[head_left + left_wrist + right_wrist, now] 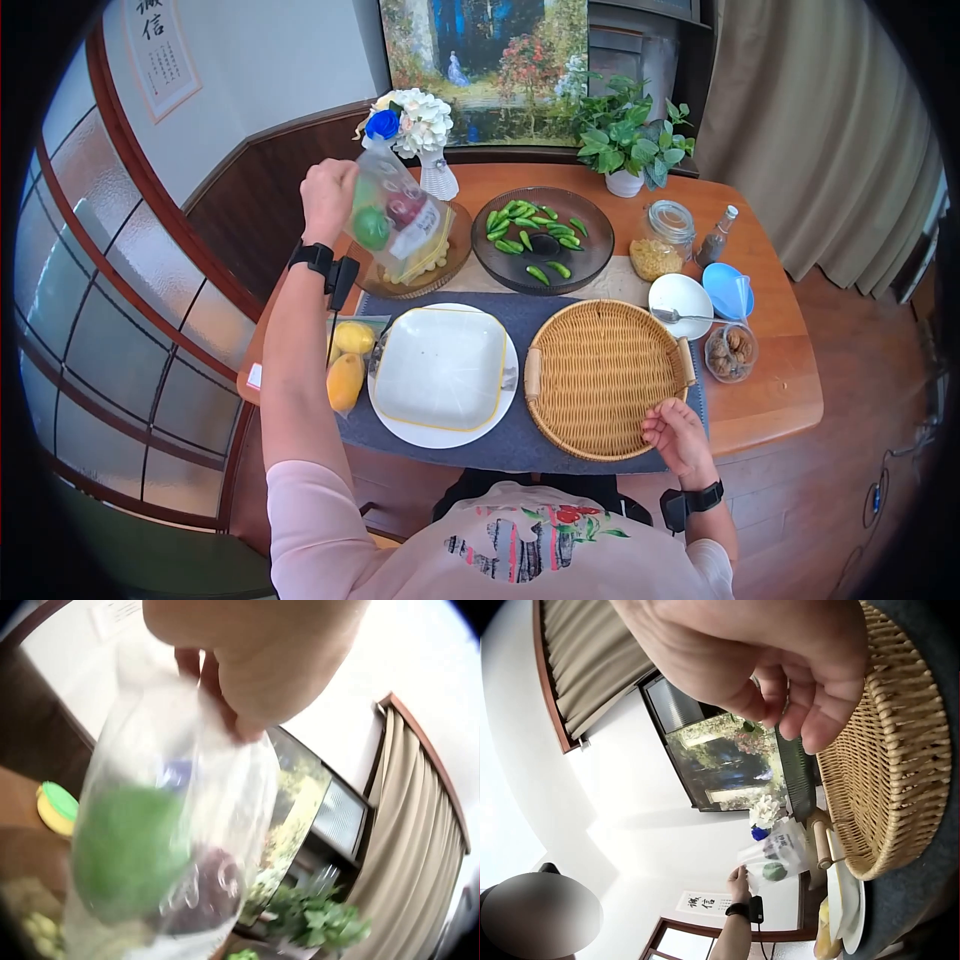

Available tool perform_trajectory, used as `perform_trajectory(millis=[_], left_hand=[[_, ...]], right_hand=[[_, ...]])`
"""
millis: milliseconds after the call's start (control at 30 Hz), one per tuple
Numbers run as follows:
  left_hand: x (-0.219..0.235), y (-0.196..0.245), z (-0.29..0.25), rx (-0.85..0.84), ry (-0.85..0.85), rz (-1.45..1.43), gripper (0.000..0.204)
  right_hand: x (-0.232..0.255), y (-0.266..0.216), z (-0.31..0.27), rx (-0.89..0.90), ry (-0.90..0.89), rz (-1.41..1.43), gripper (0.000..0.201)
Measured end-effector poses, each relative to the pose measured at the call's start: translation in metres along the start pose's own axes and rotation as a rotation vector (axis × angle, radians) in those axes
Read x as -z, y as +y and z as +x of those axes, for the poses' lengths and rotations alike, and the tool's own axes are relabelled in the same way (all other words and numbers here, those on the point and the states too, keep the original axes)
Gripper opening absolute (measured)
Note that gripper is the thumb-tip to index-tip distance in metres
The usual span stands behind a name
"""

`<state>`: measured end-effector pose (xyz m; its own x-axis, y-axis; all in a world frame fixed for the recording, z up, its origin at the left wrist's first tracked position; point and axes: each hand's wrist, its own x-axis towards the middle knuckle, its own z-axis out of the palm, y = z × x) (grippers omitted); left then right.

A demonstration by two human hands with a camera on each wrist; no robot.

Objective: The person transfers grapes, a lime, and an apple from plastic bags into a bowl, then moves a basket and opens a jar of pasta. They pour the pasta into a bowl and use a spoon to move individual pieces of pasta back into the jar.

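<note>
My left hand (328, 200) pinches the top of a clear printed plastic bag (142, 742), raised over the left back of the table. Through the film show a round green fruit or vegetable (371, 228) and a dark red one (210, 889). Below the bag, a brown glass plate (455, 262) bears pale yellowish pieces, partly hidden. At the near right rim of a round wicker basket (600, 375) is my right hand (680, 438), its fingers loosely curled and holding nothing. The basket has two wooden handles and nothing inside it.
A white square dish (443, 365) sits on a round white plate (440, 437), with bagged yellow mangoes (346, 380) to its left. Behind stands a glass bowl (597, 255) of green peppers. Jars, a white bowl (680, 296) and a blue bowl (718, 306) line the right side; a flower vase (438, 178) stands behind.
</note>
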<state>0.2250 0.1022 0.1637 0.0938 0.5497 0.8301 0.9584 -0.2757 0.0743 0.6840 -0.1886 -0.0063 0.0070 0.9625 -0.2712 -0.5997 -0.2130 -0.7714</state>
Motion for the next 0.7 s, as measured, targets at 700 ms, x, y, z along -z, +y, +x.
perform_trajectory(millis=[700], left_hand=[[0.061,-0.114,-0.049,0.958,0.383,-0.77,0.022]], right_hand=[[0.0,0.003,0.001,0.031,0.036,-0.005,0.009]])
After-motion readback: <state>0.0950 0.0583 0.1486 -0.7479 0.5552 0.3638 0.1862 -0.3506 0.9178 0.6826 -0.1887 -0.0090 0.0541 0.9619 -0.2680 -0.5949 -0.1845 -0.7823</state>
